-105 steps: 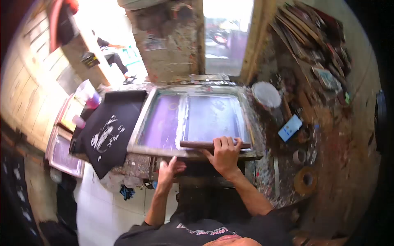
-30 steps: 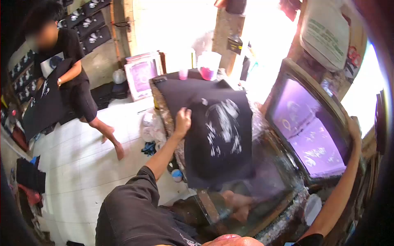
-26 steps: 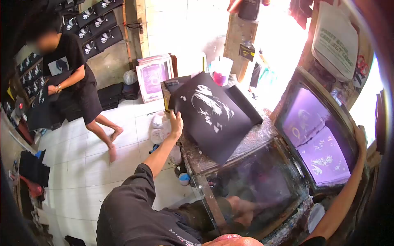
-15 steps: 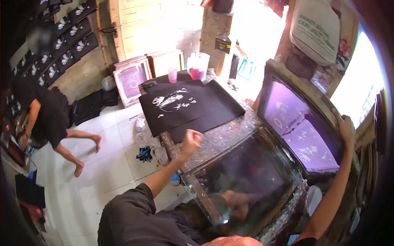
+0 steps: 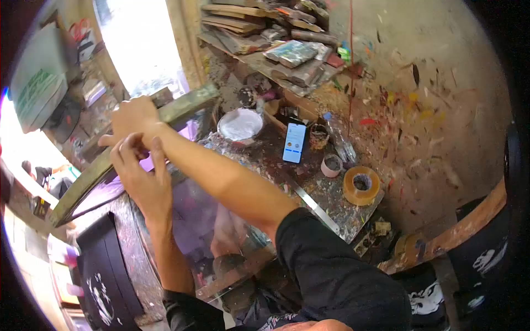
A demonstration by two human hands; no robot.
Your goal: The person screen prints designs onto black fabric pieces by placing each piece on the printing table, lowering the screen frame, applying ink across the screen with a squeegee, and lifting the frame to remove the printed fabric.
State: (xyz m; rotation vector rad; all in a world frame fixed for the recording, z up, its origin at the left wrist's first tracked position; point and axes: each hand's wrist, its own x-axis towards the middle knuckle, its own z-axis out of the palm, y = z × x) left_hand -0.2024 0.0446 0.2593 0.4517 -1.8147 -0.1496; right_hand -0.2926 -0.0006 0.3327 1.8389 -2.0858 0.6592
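Half a second ago the left hand (image 5: 144, 176) hung over the counter (image 5: 141, 234) beside the black printed sheet (image 5: 91, 259); now it has come up to the screen frame (image 5: 190, 105), crossing just in front of the right wrist. Its fingers are loosely bent and spread with nothing visible between them, though I can't tell whether they touch that wrist. Reaching across from the right, the other arm puts the right hand (image 5: 135, 117) over the frame's raised wooden edge; its fingertips are hidden, so I can't say whether it is gripping. Tilted up from the counter, the frame lies directly behind both hands, its purple mesh showing beneath them.

Below the frame is the glass plate (image 5: 190, 215), and the black sheet lies to its lower left. Near the frame's right end sits a tub of white paste (image 5: 241, 126); farther right come a lit phone (image 5: 294, 142), a clear bottle (image 5: 341, 140), a metal strip (image 5: 316, 207) and an amber tape roll (image 5: 361, 197).
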